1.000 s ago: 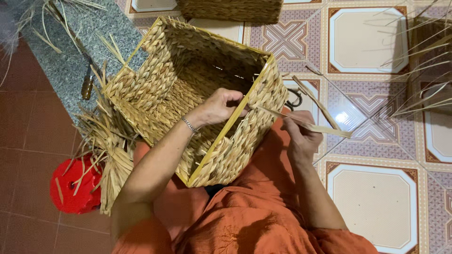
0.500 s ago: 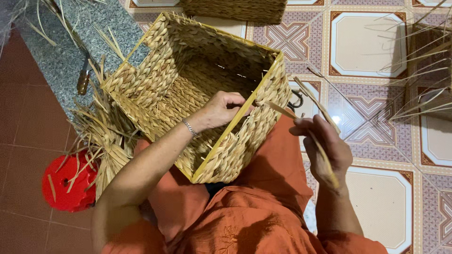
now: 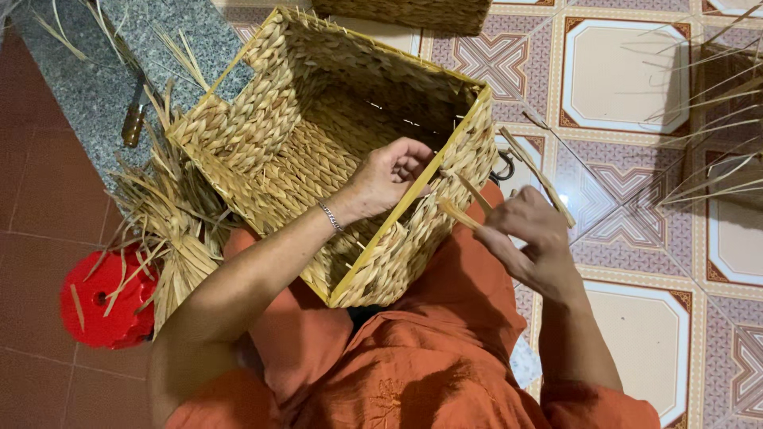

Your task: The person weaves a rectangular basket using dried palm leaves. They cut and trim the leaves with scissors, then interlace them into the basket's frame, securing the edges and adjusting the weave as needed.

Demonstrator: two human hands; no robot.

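Note:
A rectangular woven straw basket (image 3: 262,127) with a yellow rim rests tilted on my lap, its opening facing up. My left hand (image 3: 389,175), with a thin bracelet at the wrist, reaches inside and grips the basket's near rim. To the right of the basket, my right hand (image 3: 528,238) pinches a flat straw strand (image 3: 465,208) that runs from the basket's outer wall. Its loose end (image 3: 548,187) sticks up past my fingers.
A bundle of loose straw (image 3: 171,230) lies at the left beside a red plastic stool (image 3: 107,298). A tool with a brown handle (image 3: 133,123) lies on the grey stone slab (image 3: 87,79). Another woven basket (image 3: 405,12) stands at the top. Dry straw stalks (image 3: 715,119) spread at right.
My right hand has drawn the straw strand away from the basket and then back up toward its wall. My left hand stays on the rim.

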